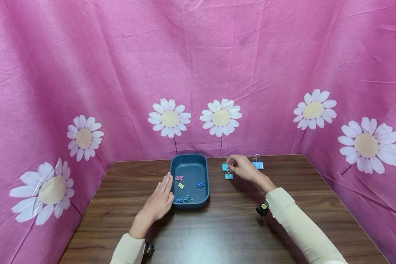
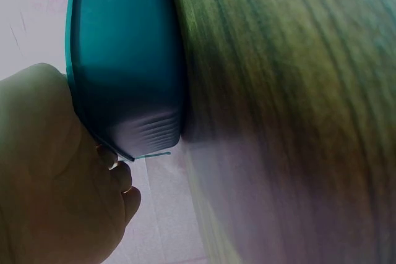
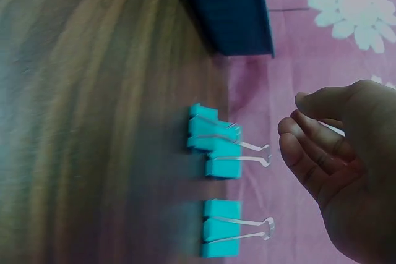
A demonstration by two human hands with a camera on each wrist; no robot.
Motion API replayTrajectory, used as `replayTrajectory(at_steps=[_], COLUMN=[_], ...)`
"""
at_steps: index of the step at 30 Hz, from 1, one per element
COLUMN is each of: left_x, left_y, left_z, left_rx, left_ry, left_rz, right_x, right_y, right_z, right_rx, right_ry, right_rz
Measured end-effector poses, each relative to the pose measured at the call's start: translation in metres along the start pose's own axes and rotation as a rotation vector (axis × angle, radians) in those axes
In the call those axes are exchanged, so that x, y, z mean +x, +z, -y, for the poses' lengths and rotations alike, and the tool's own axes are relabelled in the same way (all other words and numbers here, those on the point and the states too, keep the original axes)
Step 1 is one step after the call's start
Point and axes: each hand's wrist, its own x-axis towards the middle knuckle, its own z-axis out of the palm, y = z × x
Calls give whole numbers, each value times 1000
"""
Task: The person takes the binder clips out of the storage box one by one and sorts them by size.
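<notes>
One left hand point(image 1: 159, 198), fingers straight, is apparently steadying tray point(image 1: 191, 205), lower centre; right hand point(image 1: 243, 168), fingers loosely bent, empty, is hovering by clips point(image 1: 229, 176).

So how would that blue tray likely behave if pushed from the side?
The tray would probably slide rather than tip, as it sits flat and looks low for its length. Its straight walls show no sagging, suggesting it's stiff. The small clips lying loose inside might shift.
</notes>
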Motion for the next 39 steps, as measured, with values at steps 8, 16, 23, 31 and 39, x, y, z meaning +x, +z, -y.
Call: replayTrajectory(at_steps=[8, 16, 23, 31, 39], left_x=[-1, 0, 1, 1, 2], left_y=[-1, -2, -3, -1, -1], left_z=[-1, -2, -2, -2, -3], left_rx=[-6, 6, 23, 28, 27], left_ry=[20, -4, -16, -19, -23], left_rz=[-26, 14, 26, 11, 23], right_x=[15, 33, 49, 61, 67], right_y=[-8, -5, 4, 19, 43], right_z=[28, 54, 74, 101, 116], right_rx=[-44, -125, -179, -254, -298], right_ry=[-92, -189, -255, -352, -444], right_rz=[44, 112, 173, 259, 325])
